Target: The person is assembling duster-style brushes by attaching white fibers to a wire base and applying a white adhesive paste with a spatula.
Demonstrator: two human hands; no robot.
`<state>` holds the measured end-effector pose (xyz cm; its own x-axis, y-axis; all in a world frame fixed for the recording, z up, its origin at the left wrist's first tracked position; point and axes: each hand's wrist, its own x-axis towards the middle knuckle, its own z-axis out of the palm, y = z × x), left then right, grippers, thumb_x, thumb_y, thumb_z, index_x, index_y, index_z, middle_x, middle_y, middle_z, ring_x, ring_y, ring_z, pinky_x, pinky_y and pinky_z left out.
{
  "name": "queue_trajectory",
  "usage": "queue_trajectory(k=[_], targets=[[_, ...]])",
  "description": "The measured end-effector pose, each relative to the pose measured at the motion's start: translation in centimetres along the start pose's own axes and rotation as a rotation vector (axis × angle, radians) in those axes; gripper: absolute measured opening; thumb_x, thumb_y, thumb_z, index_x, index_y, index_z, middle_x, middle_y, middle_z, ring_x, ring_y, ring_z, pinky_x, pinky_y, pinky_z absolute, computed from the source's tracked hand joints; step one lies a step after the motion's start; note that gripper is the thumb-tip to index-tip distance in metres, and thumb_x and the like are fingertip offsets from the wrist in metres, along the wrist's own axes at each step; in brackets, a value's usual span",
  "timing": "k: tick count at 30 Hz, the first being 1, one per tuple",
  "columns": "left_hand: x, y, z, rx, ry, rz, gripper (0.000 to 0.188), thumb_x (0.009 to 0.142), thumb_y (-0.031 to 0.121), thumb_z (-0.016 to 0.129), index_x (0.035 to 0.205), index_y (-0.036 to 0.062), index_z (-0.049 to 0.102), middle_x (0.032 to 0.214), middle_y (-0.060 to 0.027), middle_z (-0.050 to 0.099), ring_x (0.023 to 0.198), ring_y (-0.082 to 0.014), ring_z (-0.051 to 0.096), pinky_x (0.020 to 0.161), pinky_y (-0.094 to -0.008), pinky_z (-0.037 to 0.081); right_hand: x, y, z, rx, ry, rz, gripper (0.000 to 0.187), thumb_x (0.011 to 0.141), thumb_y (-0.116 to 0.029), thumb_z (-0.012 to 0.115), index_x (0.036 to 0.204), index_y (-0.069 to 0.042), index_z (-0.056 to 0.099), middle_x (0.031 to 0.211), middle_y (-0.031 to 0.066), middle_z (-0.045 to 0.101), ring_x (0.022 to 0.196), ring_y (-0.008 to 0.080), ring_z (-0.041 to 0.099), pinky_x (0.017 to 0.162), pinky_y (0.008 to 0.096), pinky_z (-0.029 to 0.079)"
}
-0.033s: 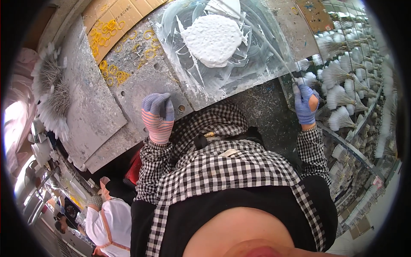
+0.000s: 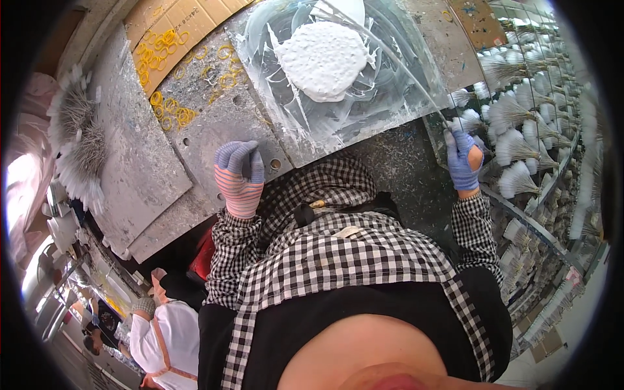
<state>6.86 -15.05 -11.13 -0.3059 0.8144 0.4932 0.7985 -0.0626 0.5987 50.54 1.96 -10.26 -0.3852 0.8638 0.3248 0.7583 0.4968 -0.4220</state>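
In a blue and pink striped glove, my left hand [image 2: 240, 179] rests at the near table edge with its fingers curled in. The gap beside its thumb shows nothing held. My right hand [image 2: 463, 162], in a blue glove with bare skin showing through, is closed on the lower end of a long thin rod [image 2: 416, 79]. This rod slants up and left over a smeared, glassy-looking sheet [image 2: 416, 39]. On the sheet lies a round spread of thick white paste [image 2: 325, 62]. Another white patch [image 2: 348, 10] lies behind it, partly cut off by the picture's edge.
Yellow rings [image 2: 159, 52] are scattered on cardboard [image 2: 201, 18] and the grey table [image 2: 214, 133]. Bundles of white-tipped bristles [image 2: 78, 130] lie at the far left. Wire racks of similar bundles [image 2: 517, 133] stand close on my right. A person [image 2: 166, 338] is behind at lower left.
The rod's far part has swung slightly left over the paste patch at the back. Both hands stay in about the same places.
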Motion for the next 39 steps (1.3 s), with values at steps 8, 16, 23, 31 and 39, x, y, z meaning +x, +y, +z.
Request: queue_trajectory(k=[8, 16, 23, 31, 39], targets=[[-0.1, -0.2, 0.0, 0.003, -0.004, 0.001, 0.025, 0.08, -0.003, 0.071, 0.103, 0.0082, 0.07, 0.097, -0.0098, 0.067, 0.093, -0.0303, 0.064, 0.084, -0.0407, 0.051, -2.0, 1.7, 0.1, -0.037, -0.062, 0.022, 0.022, 0.095, -0.01, 0.067, 0.114, -0.002, 0.074, 0.1, 0.017, 0.076, 0.088, 0.0284, 0.075, 0.08, 0.0353, 0.057], [-0.3, -0.2, 0.0, -0.012, -0.01, 0.016, 0.022, 0.085, -0.005, 0.07, 0.104, 0.0057, 0.07, 0.1, -0.0098, 0.065, 0.093, -0.0261, 0.063, 0.083, -0.0365, 0.051, -2.6, 0.3, 0.5, -0.036, -0.096, -0.052, 0.021, 0.094, -0.011, 0.069, 0.112, -0.002, 0.075, 0.091, 0.0167, 0.075, 0.076, 0.0296, 0.073, 0.07, 0.0355, 0.057], [-0.5, -0.4, 0.0, -0.037, -0.009, -0.015, 0.023, 0.084, -0.005, 0.071, 0.104, 0.0066, 0.07, 0.099, -0.0095, 0.066, 0.093, -0.0268, 0.064, 0.084, -0.0375, 0.051, -3.2, -1.7, 0.7, 0.005, -0.178, -0.017, 0.021, 0.095, -0.012, 0.068, 0.112, -0.001, 0.075, 0.088, 0.0183, 0.074, 0.075, 0.0303, 0.073, 0.068, 0.0364, 0.057], [-0.6, -0.4, 0.1, -0.045, 0.0, -0.013, 0.022, 0.086, -0.005, 0.07, 0.105, 0.0056, 0.07, 0.101, -0.0092, 0.065, 0.094, -0.0249, 0.063, 0.085, -0.036, 0.05, -4.2, -3.4, 1.7, 0.111, -0.149, 0.001, 0.022, 0.095, -0.012, 0.068, 0.113, -0.001, 0.074, 0.086, 0.0177, 0.074, 0.073, 0.0298, 0.072, 0.068, 0.0368, 0.056], [-0.4, -0.3, 0.0, -0.024, 0.014, -0.011, 0.025, 0.081, -0.004, 0.072, 0.103, 0.0084, 0.071, 0.096, -0.0094, 0.067, 0.091, -0.0293, 0.064, 0.082, -0.0394, 0.051, -4.8, -4.6, 1.4, 0.139, -0.202, 0.032, 0.023, 0.097, -0.011, 0.066, 0.115, 0.002, 0.072, 0.086, 0.0187, 0.073, 0.071, 0.029, 0.072, 0.066, 0.0351, 0.054]])
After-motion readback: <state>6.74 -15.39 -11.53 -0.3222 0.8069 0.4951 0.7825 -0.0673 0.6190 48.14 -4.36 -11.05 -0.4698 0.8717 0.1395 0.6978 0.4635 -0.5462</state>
